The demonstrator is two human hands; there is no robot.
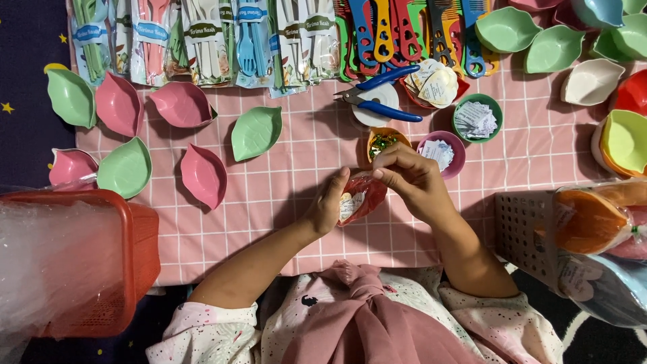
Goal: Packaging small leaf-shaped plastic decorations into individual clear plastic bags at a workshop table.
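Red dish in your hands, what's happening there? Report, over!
Left hand and right hand both pinch the wrapped red dish, a paper tag inside. Blue pliers lie untouched beyond. Small bowl of green bits sits just past the fingers.

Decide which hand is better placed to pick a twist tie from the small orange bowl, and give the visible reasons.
Probably the right hand. Its fingertips are at the top of the wrapped red dish, right beside the small orange bowl of green ties. The left hand cups the dish from the far side, supporting it.
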